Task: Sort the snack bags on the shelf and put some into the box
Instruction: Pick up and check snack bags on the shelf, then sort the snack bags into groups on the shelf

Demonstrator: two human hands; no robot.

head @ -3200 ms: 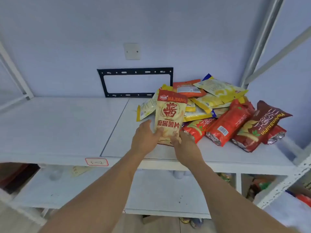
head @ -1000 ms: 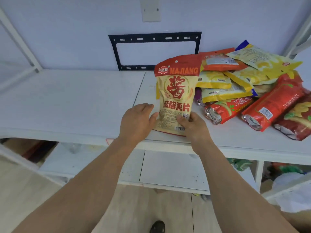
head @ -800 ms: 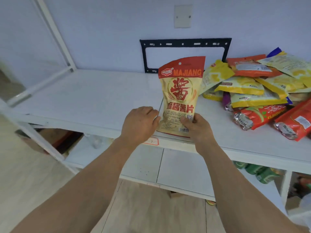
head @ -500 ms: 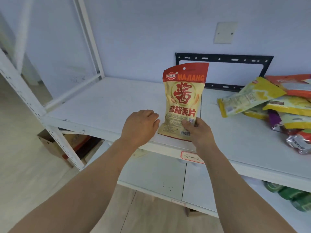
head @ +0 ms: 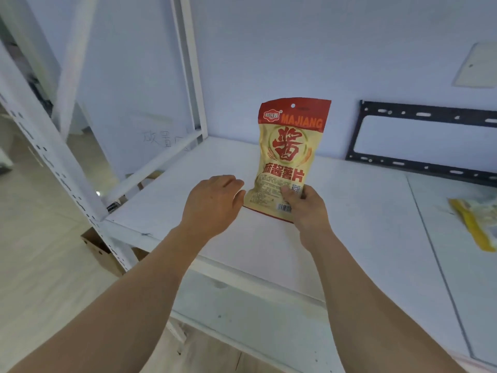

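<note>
The right hand (head: 306,208) has its grip clamped on the lower right corner of the MAJIANG snack bag (head: 289,157), held upright above the white shelf (head: 349,238). The left hand (head: 212,203), fingers loosely curled and holding nothing, sits just left of the bag. Far right of the bag, a yellow bag (head: 476,224) is cut off by the frame edge. Below the shelf's left corner, a cardboard box (head: 99,251) is mostly hidden.

Right hand (head: 306,208) pinching the bottom corner of a MAJIANG snack bag (head: 289,154), upright over the white shelf (head: 349,224). Left hand (head: 212,205) just beside the bag, fingers curled, holding nothing. Yellow bag (head: 476,224) far right. Cardboard box (head: 100,250) low on the left.
</note>
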